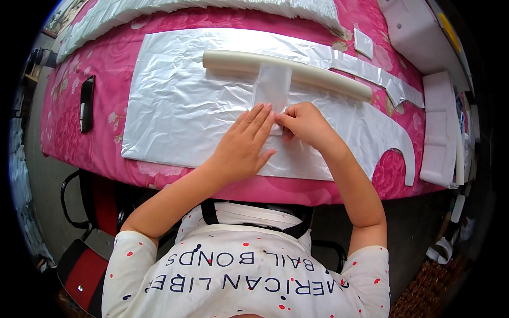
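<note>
A narrow folded piece of translucent white plastic (272, 86) lies in front of me, its far end resting over a long cream tube (323, 77). My left hand (241, 139) is laid flat on the near part of this folded plastic, fingers stretched out and pointing away from me. Right beside it, my right hand (303, 123) is closed, thumb and fingers pinching the folded plastic's right edge. Under both hands spreads a large shiny white plastic sheet (175, 100), slightly wrinkled, with a curved cut-out and strap-like strips at its right end.
A pink floral cloth (114, 58) covers the table. A black phone (87, 104) lies at the left. Rows of folded white plastic (175, 5) line the far edge. A small folded packet (363, 43) and white foam boxes (439, 124) are at the right. Red-and-black chairs (82, 267) stand lower left.
</note>
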Available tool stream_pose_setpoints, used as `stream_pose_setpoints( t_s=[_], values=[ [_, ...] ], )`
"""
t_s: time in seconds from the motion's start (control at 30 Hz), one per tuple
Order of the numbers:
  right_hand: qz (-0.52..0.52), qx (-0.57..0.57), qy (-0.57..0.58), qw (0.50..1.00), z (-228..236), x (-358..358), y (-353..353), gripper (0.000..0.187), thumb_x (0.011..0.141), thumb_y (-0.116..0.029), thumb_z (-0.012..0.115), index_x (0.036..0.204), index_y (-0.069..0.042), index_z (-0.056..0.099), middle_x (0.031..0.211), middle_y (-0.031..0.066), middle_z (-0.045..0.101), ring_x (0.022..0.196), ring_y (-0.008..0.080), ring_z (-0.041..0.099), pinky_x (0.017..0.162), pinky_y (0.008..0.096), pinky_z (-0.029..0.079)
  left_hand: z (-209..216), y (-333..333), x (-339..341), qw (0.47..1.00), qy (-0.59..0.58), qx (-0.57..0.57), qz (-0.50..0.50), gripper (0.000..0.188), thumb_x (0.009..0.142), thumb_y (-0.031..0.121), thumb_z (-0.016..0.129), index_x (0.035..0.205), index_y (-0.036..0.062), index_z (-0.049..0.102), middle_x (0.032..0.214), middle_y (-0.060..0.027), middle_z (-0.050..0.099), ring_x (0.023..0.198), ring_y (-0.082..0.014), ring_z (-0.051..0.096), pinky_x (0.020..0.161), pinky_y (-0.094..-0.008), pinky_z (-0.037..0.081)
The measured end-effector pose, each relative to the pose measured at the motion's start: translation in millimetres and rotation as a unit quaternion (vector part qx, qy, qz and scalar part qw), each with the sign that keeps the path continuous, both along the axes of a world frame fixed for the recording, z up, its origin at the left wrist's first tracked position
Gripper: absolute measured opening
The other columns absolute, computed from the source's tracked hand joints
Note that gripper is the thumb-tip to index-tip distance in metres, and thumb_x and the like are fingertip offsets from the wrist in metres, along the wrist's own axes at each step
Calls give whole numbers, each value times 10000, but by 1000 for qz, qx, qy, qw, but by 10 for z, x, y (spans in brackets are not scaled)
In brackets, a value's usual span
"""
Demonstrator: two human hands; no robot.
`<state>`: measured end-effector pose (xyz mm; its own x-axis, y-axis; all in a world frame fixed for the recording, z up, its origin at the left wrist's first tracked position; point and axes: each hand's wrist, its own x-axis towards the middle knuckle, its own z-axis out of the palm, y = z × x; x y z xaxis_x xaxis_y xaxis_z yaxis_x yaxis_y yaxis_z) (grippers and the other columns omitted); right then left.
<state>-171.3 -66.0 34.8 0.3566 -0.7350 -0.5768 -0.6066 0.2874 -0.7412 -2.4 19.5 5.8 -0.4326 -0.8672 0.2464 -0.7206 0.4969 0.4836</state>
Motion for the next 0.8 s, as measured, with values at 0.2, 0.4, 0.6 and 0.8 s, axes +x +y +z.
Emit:
stream_pose_setpoints(
  t_s=[0.2, 0.4, 0.6, 0.8],
  values=[
    [-10, 12, 4, 1000, 14, 24, -3, 289, 826, -240, 611, 692, 15, 615, 599, 51, 595, 508, 105, 577, 494, 227, 439, -120, 65, -114, 994, -94, 45, 38, 745, 837, 375, 517, 1367, -67, 237, 1444, -234, 194, 1360, -346, 160, 1105, -431, 120],
    [12, -207, 77, 975, -82, -3, 207, 232, 748, -212, 695, 787, 2, 616, 604, 65, 601, 530, 152, 592, 522, 267, 458, -105, 52, -119, 992, -109, 51, 40, 727, 840, 353, 511, 1369, -63, 236, 1448, -215, 204, 1362, -321, 171, 1106, -419, 116],
    [32, -473, 119, 872, -155, -98, 373, 393, 625, -214, 759, 951, -69, 593, 860, 69, 608, 780, 239, 579, 678, 355, 466, -124, 2, -82, 992, -112, -4, 50, 625, 839, 298, 525, 1311, -72, 347, 1389, -209, 331, 1316, -305, 278, 1081, -393, 197],
    [149, -631, 60, 759, -259, -173, 261, 361, 644, -167, 725, 958, -45, 593, 989, 98, 598, 916, 267, 565, 800, 369, 468, -76, -60, -72, 997, -52, -18, 57, 587, 770, 178, 596, 1270, -59, 399, 1341, -195, 406, 1252, -301, 379, 1026, -398, 286]
  ],
)
